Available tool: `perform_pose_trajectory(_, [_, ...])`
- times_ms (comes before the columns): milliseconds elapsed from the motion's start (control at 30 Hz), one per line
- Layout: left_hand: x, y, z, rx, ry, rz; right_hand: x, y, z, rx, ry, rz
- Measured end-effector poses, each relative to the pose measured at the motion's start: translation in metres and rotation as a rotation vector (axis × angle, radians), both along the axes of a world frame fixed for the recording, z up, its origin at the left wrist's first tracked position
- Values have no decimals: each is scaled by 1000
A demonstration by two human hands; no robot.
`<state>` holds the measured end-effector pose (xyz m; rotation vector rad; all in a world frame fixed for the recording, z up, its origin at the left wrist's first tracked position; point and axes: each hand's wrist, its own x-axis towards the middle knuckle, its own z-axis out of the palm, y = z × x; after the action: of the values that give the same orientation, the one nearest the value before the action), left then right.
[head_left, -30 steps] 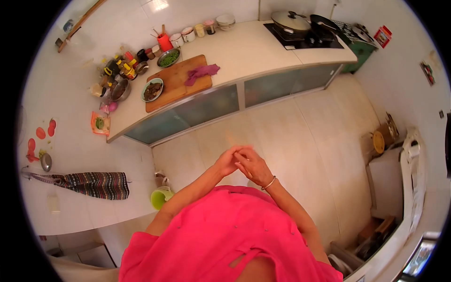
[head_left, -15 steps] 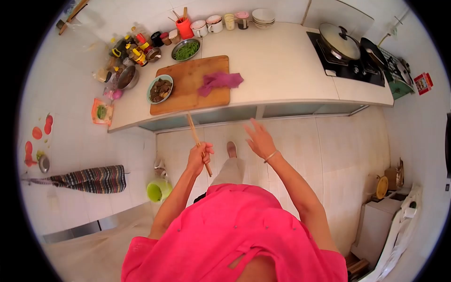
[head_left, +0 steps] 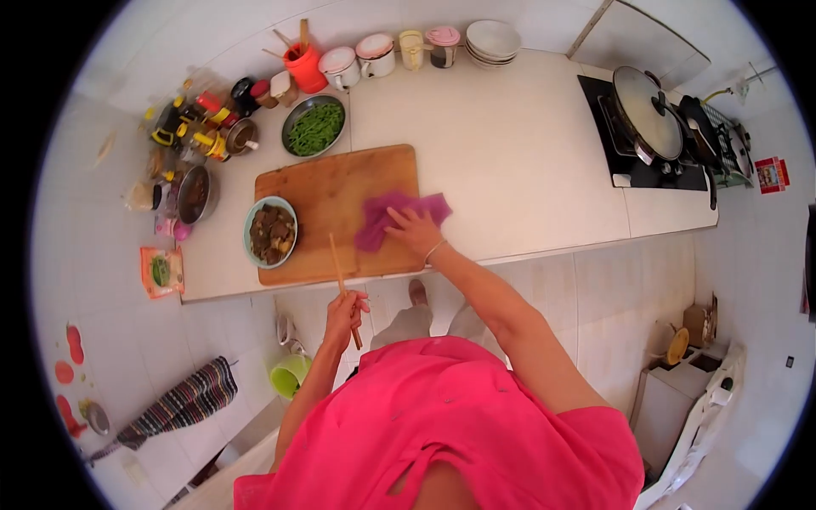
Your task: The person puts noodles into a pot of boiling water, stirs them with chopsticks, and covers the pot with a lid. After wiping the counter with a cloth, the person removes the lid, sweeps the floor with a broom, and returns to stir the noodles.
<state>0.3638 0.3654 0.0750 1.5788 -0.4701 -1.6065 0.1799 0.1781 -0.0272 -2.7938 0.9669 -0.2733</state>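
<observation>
My left hand [head_left: 346,311] is closed around a pair of wooden chopsticks [head_left: 337,262], held upright in front of the counter's edge. My right hand [head_left: 414,229] lies with spread fingers on a crumpled purple cloth [head_left: 373,223]. The cloth rests on the right side of a wooden cutting board [head_left: 314,195] and hangs partly over its edge onto the counter. On the board's left side stands a pale green bowl [head_left: 249,246] of brown chunks of food [head_left: 273,231], to the left of the chopsticks.
A metal dish of chopped greens [head_left: 314,127] sits behind the board. Bottles [head_left: 200,136], a metal pot [head_left: 195,194], mugs [head_left: 340,68] and stacked bowls [head_left: 493,41] line the back. A lidded pan [head_left: 646,110] stands on the black stove [head_left: 608,127] at right.
I have come closer to the counter. My right hand has moved from the air in front of it onto the purple cloth. The chopsticks remain in my left hand.
</observation>
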Motion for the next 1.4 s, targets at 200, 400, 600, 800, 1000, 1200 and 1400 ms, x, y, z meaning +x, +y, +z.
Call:
perform_pose_trajectory(200, [-18,-27,-5,57,2,77,-9,-43,-20,-4,-250,39])
perform_pose_trajectory(400, [-64,-73,-3,128,53,50,-105,-51,-28,9,-267,-120])
perform_pose_trajectory(600, [-128,-142,-19,146,36,-131,-282,-81,-36,-112,-200,-542])
perform_pose_trajectory(800, [-190,-200,-2,169,-3,-246,-522,-39,-41,-204,128,-1240])
perform_pose_trajectory(1000, [-235,-233,16,157,-59,-367,-687,38,-23,327,-59,-1735])
perform_pose_trajectory(1200, [-290,-283,33,106,198,-488,-568,-29,59,596,-1049,-1447])
perform_pose_trajectory(1400, [-364,-329,58,62,305,-555,-377,-113,118,812,-996,-721])
